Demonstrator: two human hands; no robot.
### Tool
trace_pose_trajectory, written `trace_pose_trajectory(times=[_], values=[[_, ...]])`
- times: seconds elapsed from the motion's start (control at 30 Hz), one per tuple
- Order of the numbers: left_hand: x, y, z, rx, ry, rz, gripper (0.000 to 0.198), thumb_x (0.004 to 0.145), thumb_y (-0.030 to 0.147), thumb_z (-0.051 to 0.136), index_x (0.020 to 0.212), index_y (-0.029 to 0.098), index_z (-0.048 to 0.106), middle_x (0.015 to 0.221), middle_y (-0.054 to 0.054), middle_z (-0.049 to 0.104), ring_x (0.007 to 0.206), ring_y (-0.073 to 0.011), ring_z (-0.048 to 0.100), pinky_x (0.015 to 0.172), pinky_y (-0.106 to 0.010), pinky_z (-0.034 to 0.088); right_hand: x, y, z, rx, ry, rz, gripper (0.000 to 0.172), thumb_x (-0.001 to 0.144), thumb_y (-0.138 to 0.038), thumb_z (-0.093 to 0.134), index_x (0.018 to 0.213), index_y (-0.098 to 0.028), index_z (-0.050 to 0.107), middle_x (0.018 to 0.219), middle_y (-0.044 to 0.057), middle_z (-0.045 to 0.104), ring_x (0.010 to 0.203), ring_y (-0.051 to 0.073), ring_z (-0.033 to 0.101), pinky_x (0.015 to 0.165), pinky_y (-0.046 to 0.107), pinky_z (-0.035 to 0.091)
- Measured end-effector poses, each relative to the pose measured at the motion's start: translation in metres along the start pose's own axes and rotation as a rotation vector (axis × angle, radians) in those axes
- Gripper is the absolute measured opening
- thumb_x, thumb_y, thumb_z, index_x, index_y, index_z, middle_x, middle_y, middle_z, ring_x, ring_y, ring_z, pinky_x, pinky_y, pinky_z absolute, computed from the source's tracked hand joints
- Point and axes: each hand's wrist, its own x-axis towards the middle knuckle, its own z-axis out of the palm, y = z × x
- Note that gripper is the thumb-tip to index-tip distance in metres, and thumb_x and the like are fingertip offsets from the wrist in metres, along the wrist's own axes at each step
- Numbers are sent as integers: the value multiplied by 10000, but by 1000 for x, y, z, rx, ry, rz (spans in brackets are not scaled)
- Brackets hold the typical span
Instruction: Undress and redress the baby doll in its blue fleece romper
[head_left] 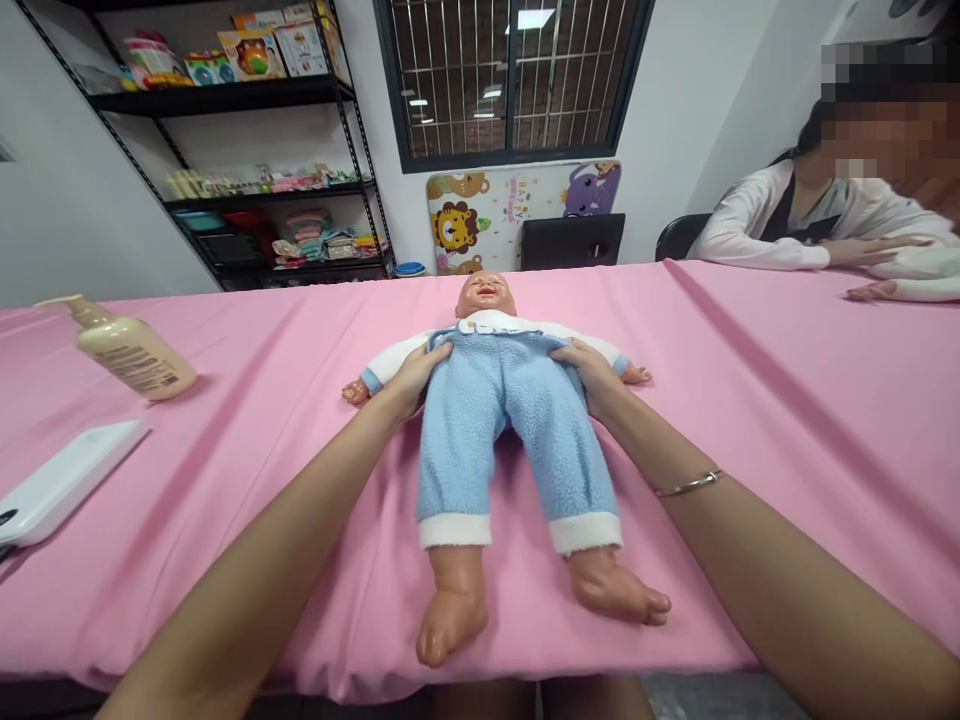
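Observation:
A baby doll [487, 294] lies on its back on the pink-covered table [300, 350], feet toward me and arms spread. It wears a white top with blue cuffs and fluffy light blue pants [457, 440] with white hems. At the waistband's left side, my left hand [421, 372] grips the pants with the thumb on top. My right hand [589, 370] grips the waistband on the right side in the same way. The fingers under the fabric are partly hidden. Both bare feet of the doll stick out of the hems.
On the left stand a beige pump bottle [139, 358] and a white flat device [71, 475]. A person in a white top [765, 215] sits at the far right, arms on the table. Behind are a black shelf [225, 95], a dark monitor [574, 242] and a barred window.

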Motion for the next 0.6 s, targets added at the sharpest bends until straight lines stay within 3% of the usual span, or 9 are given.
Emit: trace_pose_trajectory(times=[0.2,0.33,0.4,0.5,0.6], values=[[3,-7,-9,77,25,-18,347,783,344,697,1074,160,648,1211,-84,652,1142,-231,593,996,-318,459,-5,4,-3,-66,-55,38,327,940,-377,565,1165,-139,579,1144,83,584,1006,183,595,868,360,533],[5,1,-23,503,91,6,391,803,510,650,980,165,699,1121,-91,688,1143,-288,579,1022,-362,417,-11,2,-8,-94,-111,42,304,948,-400,544,1089,-139,612,1098,70,605,967,173,599,858,342,533],[1,7,-25,639,19,8,430,782,551,668,988,176,709,1121,-89,688,1145,-299,575,1044,-362,389,-12,0,-8,-99,-127,22,294,942,-402,554,1070,-146,622,1098,63,609,986,186,597,867,343,529],[-5,11,-17,374,-103,-14,470,733,498,733,1084,193,665,1160,-75,671,1117,-266,594,987,-329,442,-12,-3,-5,-92,-122,-30,325,937,-393,567,1140,-141,596,1144,80,595,1034,196,591,898,376,520],[-8,1,-4,31,12,-52,345,681,373,738,946,173,648,924,-42,703,947,-235,639,872,-313,504,-12,-4,0,-93,-85,-79,372,948,-420,538,1194,-143,575,1196,95,577,1066,202,581,931,401,506]])
